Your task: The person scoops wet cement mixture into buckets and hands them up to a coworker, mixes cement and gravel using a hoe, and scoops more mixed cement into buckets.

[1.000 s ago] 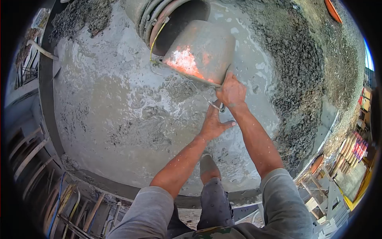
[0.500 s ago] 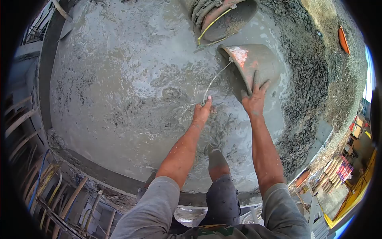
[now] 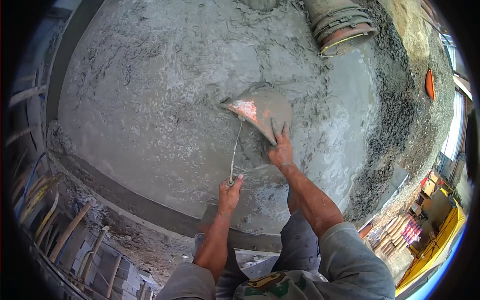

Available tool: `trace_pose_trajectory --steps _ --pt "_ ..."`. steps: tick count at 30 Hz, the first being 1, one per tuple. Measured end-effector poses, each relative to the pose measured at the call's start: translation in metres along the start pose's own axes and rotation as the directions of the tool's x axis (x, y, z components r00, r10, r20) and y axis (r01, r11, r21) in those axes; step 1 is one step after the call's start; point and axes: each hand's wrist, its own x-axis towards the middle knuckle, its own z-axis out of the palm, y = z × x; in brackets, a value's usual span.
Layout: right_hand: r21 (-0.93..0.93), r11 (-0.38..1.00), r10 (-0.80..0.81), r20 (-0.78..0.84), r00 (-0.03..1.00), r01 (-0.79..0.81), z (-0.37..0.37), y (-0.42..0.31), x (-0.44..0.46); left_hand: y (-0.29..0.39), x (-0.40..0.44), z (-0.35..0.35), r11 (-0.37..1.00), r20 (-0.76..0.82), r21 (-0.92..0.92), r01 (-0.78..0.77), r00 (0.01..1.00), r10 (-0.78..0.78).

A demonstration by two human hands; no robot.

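Observation:
A cement-smeared bucket (image 3: pixel 275 107) with a white and orange patch lies tipped on its side in wet grey concrete (image 3: pixel 165 140), its mouth facing down and towards me. My left hand (image 3: pixel 230 194) is closed round the free end of its thin wire handle, which is pulled taut. Spread over the rim, my right hand (image 3: pixel 281 150) grips the bucket with fingers on the outside wall and the thumb hidden. Whatever is inside the bucket does not show.
Several nested buckets (image 3: pixel 345 32) lie on their side at the upper right. Dark gravel (image 3: pixel 390 100) borders the mix on the right, with an orange piece (image 3: pixel 430 84) beyond it. A low edge (image 3: pixel 130 197) runs along the left and front. Wooden poles (image 3: pixel 70 232) stand lower left.
The bucket has moved left and towards me through the mix, with both hands on it. The view has shifted, so the nested buckets now appear further up and right.

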Motion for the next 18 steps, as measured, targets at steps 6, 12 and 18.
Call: trace_pose_trajectory --steps 6,12,18 --pt "0.102 0.862 0.372 0.540 0.755 -0.497 0.039 -0.007 0.039 0.132 -0.078 -0.019 0.918 -0.271 0.396 0.037 0.959 0.078" --pt "0.037 0.920 0.316 0.517 0.795 -0.389 -0.006 -0.147 -0.035 0.182 -0.195 -0.079 0.983 -0.392 0.179 -0.031 0.915 0.100" --pt "0.113 0.954 0.109 0.733 0.671 -0.279 -0.092 -0.340 -0.119 0.225 -0.374 -0.185 0.949 -0.521 -0.204 -0.241 0.847 0.103"
